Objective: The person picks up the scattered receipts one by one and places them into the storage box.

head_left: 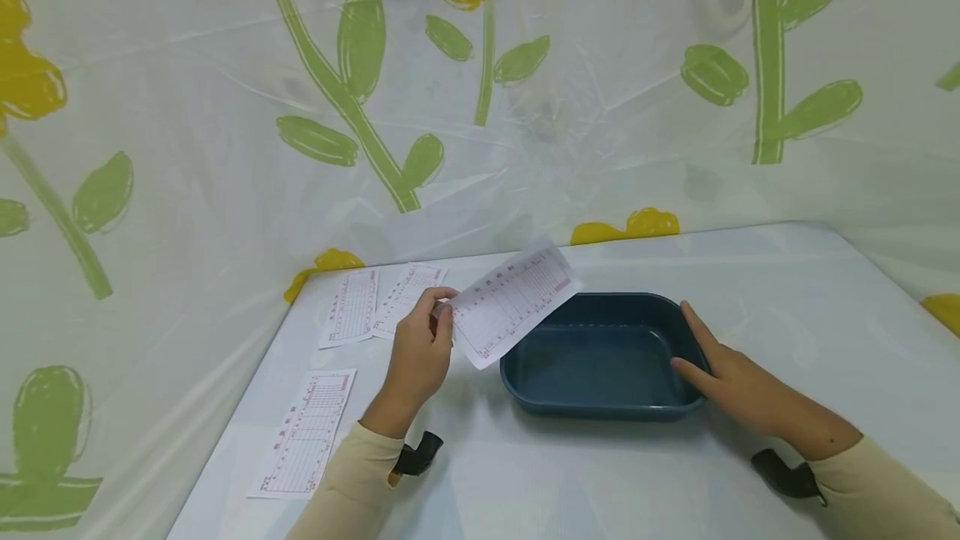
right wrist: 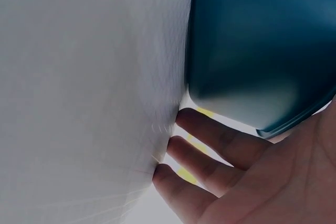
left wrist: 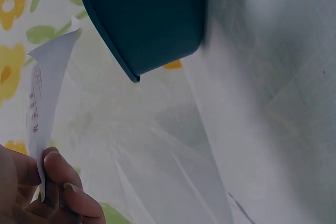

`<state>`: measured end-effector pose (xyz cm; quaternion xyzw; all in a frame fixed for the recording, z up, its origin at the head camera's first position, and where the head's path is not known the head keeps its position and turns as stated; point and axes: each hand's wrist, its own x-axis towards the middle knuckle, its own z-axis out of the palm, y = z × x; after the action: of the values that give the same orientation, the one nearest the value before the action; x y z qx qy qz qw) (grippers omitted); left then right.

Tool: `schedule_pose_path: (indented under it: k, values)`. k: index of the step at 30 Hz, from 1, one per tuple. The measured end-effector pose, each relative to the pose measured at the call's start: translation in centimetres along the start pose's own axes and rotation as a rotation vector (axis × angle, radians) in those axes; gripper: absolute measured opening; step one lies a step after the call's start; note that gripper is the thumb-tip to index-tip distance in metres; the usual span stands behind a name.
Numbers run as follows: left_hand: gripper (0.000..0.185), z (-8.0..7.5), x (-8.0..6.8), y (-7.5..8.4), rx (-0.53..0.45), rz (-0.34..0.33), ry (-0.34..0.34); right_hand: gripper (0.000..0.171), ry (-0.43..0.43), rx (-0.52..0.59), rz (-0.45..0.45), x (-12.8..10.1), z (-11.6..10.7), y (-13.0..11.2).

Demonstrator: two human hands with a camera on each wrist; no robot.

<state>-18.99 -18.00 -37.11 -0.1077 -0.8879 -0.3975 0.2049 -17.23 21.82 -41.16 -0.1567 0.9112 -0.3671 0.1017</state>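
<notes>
on the pale desk (head_left: 787, 307), the left hand (head_left: 417, 357) pinches a slip (head_left: 513, 300) above the blue tray (head_left: 600, 407) mid-desk; only the head view shows 3 slips (head_left: 352, 307) near the left edge. right hand (head_left: 731, 386) rests flat against the tray.

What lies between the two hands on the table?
The blue tray lies between the hands. The right hand touches its right rim; the left hand holds a slip over its left edge. The head view shows this.

Nothing is reading clearly here. The slip (head_left: 513, 302) that the left hand (head_left: 417, 361) is pinching is showing red ruled columns and small characters, seemingly a printed form, too blurred to make out; the slips on the table (head_left: 787, 307) are looking alike.
</notes>
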Motion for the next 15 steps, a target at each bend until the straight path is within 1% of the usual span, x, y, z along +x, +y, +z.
schedule_pose_path:
  k: [7, 15]
  values:
    - [0.022, 0.33, -0.34, 0.24, 0.036, -0.008, -0.034, 0.086, -0.013, 0.007, 0.014, -0.11, 0.05, -0.05]
    - [0.021, 0.93, -0.17, 0.38, 0.036, 0.024, -0.052, 0.085, 0.001, -0.006, 0.002, 0.0, -0.02, -0.08]
